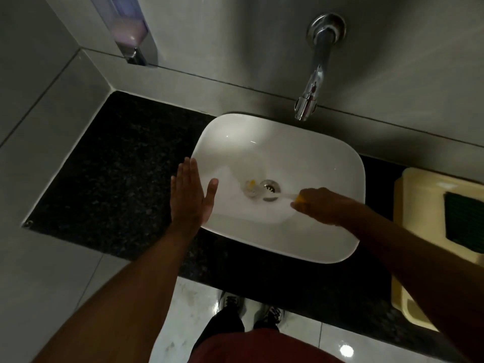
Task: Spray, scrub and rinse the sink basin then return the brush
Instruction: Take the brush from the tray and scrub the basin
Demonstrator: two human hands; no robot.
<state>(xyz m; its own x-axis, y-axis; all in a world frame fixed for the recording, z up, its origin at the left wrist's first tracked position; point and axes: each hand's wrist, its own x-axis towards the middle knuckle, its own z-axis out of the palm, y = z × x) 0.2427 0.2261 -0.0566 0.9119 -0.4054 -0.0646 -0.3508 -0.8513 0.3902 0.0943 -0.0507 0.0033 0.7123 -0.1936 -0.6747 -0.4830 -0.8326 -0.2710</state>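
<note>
Forearms reach over a glossy white basin (pixel 301 153). Your left hand (pixel 190 195) lies flat and open on its rim; your right hand (pixel 318 205) grips the brush (pixel 252 188), blurred bristles beside the metal drain (pixel 269 188). Press lightly, circling outward across the smooth rounded bowl.

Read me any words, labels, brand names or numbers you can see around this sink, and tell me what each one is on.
None can be read.
Soap dispenser: no label visible.
Tap: no marking legible.
Sink, brush: plain, no text.
Cream tray: no print visible.
Shoes: pattern too blurred to read.
</note>
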